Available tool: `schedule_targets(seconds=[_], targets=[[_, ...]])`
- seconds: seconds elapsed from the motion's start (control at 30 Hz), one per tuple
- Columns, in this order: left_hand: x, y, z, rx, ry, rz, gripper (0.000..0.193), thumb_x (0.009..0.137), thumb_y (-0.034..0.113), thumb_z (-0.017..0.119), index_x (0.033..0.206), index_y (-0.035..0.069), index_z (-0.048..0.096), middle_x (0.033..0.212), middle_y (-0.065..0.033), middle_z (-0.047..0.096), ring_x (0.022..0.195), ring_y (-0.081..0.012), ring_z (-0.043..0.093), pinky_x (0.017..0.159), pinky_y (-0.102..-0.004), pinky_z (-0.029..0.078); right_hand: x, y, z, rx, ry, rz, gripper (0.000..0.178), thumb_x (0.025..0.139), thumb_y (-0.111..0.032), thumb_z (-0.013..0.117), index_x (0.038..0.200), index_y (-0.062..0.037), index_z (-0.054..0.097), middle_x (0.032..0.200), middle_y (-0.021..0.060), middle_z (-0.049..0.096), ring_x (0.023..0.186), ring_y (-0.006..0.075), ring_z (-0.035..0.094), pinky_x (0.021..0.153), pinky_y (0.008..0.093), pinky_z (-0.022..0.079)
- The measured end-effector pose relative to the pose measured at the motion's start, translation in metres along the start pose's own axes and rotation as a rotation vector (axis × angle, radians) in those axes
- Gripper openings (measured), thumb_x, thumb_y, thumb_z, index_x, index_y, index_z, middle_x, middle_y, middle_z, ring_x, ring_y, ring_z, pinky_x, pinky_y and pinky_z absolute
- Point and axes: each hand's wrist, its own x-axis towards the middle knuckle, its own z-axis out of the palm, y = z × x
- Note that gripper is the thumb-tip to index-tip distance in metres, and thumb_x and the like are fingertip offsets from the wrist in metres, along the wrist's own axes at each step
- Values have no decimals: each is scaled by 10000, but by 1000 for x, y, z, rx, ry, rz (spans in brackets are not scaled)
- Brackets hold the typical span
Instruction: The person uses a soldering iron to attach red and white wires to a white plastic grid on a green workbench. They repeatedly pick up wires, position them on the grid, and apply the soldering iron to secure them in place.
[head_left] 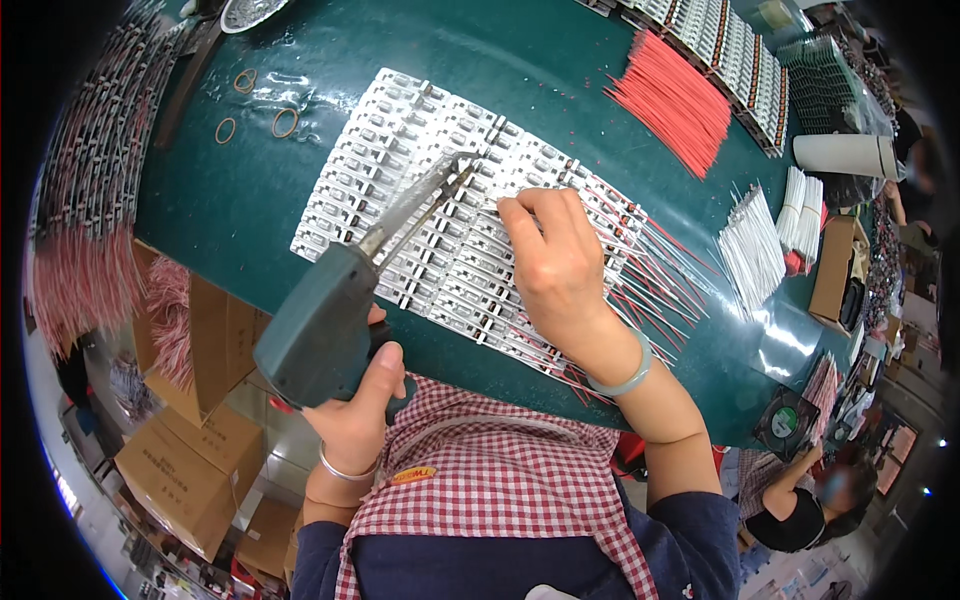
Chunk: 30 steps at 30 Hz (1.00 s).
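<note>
The right hand (pixel 560 255) is curling its fingers over the panel of white component housings (pixel 385 150); its own back is partly hiding the fingertips, so whether it is pinching a wire cannot be told. The left hand (pixel 365 400) is gripping the handle of a dark green soldering gun (pixel 315 325), whose body is covering part of the panel's near edge; the tip is pointing to just left of the right hand. The frame is cutting off a metal dish (pixel 252 10) far ahead of the left hand.

A green tabletop (pixel 235 180) is extending beneath both hands. Rubber bands (pixel 285 122) are lying ahead of the left hand, red wires (pixel 675 105) ahead and right of the right hand, white wires (pixel 752 250) farther right of it.

Left of the left hand, an open cardboard carton (pixel 225 340) is holding red-and-white wires (pixel 168 330).
</note>
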Motion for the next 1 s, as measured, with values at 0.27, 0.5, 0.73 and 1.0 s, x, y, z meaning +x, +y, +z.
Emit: schedule_targets(seconds=[0.27, 0.5, 0.73, 1.0], targets=[[0, -15, -8, 360, -96, 193, 326, 816, -9, 754, 1124, -42, 653, 1015, -126, 691, 715, -142, 643, 615, -254, 518, 10, 4, -14, -13, 58, 47, 292, 673, 23, 642, 964, 20, 660, 897, 101, 602, 830, 265, 571, 666, 349, 495], [10, -12, 2, 499, -126, 384, 207, 760, -25, 752, 956, -56, 696, 870, -147, 698, 697, -205, 674, 629, -283, 530, 8, 13, -4, 25, 22, 21, 301, 670, 36, 634, 969, 30, 661, 896, 107, 598, 818, 261, 571, 658, 343, 496], [11, -11, 1, 566, -170, 417, 189, 739, -62, 722, 920, -73, 667, 880, -146, 666, 673, -220, 649, 606, -287, 509, 8, 11, 0, 10, 24, 12, 298, 659, 29, 636, 955, 33, 663, 899, 105, 590, 810, 256, 562, 649, 336, 493], [11, -8, 3, 580, -181, 412, 175, 735, -81, 711, 901, -56, 661, 861, -136, 649, 665, -210, 626, 596, -287, 495, 9, 10, 0, -8, 22, -7, 290, 657, 21, 631, 945, 45, 658, 900, 111, 580, 794, 256, 549, 635, 338, 486]])
